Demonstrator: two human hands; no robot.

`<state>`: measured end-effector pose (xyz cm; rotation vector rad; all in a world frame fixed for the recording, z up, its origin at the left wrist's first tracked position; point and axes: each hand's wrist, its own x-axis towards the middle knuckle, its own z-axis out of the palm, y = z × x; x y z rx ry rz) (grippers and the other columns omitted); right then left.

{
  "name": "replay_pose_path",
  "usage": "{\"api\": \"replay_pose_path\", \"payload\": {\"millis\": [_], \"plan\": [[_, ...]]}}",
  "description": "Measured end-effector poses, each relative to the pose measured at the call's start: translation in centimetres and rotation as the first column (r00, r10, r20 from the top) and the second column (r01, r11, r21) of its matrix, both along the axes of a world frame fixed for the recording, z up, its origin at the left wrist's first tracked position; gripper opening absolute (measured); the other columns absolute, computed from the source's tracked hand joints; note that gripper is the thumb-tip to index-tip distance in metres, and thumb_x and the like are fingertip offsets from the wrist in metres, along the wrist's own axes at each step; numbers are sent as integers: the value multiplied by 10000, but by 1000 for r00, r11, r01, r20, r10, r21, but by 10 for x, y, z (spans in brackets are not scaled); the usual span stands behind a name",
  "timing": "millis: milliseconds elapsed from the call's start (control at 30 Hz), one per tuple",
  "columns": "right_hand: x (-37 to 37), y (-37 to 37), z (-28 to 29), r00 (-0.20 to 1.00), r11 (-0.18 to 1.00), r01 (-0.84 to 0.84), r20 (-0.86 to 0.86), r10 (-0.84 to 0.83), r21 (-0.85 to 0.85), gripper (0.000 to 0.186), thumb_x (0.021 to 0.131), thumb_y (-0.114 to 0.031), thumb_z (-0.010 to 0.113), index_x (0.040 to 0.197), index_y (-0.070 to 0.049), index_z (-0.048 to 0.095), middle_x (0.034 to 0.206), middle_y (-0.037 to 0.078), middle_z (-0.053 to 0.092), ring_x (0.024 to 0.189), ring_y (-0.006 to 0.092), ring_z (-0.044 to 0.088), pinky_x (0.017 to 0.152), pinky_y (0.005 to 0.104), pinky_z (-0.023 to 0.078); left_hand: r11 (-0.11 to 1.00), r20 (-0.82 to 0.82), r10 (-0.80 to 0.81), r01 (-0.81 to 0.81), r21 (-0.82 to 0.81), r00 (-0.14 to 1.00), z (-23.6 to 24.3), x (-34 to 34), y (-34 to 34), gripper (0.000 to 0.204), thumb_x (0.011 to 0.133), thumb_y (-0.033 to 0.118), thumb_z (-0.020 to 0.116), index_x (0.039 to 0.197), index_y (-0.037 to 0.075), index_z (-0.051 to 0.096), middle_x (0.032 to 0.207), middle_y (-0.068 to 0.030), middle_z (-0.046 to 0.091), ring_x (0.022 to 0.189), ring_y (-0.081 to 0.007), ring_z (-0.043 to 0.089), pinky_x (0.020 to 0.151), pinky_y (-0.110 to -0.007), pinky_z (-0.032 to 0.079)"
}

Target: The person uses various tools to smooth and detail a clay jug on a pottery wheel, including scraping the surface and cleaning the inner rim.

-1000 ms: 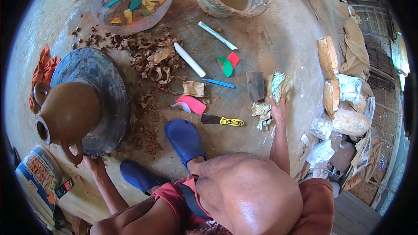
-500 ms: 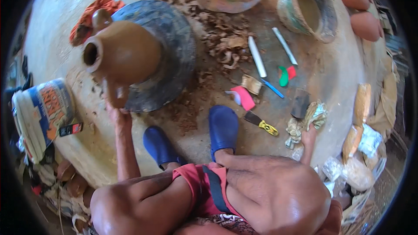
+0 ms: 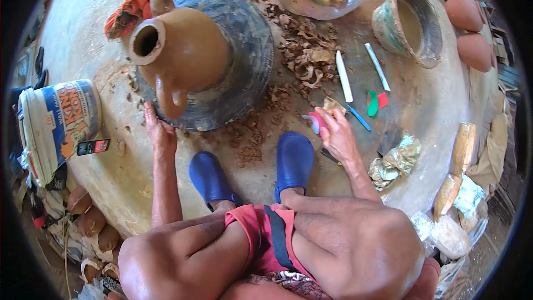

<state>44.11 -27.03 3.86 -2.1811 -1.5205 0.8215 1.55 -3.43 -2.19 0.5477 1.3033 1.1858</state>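
A brown clay jug [image 3: 197,50] with two handles stands on a round dark turntable [image 3: 244,89], its mouth tilted toward me. My left hand [image 3: 159,133] is at the turntable's near-left rim, below a handle, its fingers apart. My right hand [image 3: 338,136] grips a pink flexible piece [image 3: 315,123] beside a tan crumpled piece [image 3: 333,103]. Near it lie a blue stick [image 3: 358,118], two white rods [image 3: 343,75], green [image 3: 372,105] and red shapes [image 3: 382,100], and a crumpled cloth [image 3: 400,158]. A partly hidden scraper [image 3: 328,156] lies below my right hand.
Clay scraps [image 3: 308,55], an orange cloth [image 3: 136,5], a basin of water [image 3: 388,28], a clear bowl of coloured pieces [image 3: 344,5] and two terracotta pots [image 3: 463,14] lie farther off. A white bucket [image 3: 41,133] stands left; bundles [image 3: 452,200] line the right edge. My clogs [image 3: 294,161] are in front.
The view has swung left. My right hand has moved from the crumpled cloth up and left to the pink piece and taken hold of it. My left hand stays at the turntable's rim.
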Motion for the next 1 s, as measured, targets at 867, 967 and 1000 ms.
{"api": "replay_pose_path", "payload": {"millis": [867,967,1000], "plan": [[-24,-1,-22,997,992,-67,34,64,110,372,826,39,769,1180,-75,764,1075,111,612,1042,309,644,897,432,588,1000,86,-17,16,12,996,-3,-3,-3,441,1168,367,546,1513,100,475,1503,-68,587,1372,-221,609,1176,-469,513],[-21,-1,-21,997,993,-55,59,49,109,332,824,28,777,1143,-60,744,1100,117,618,1074,331,646,900,447,584,1000,110,-10,10,-2,994,-2,1,-4,441,1166,365,553,1509,100,477,1495,-76,591,1363,-220,613,1177,-471,511],[-18,-1,-22,997,993,-52,59,46,108,332,824,28,777,1143,-60,744,1100,117,618,1074,331,646,900,447,584,1000,110,-12,12,-3,994,-1,4,-3,441,1166,365,553,1509,100,477,1495,-76,591,1363,-220,613,1177,-471,511]]}}
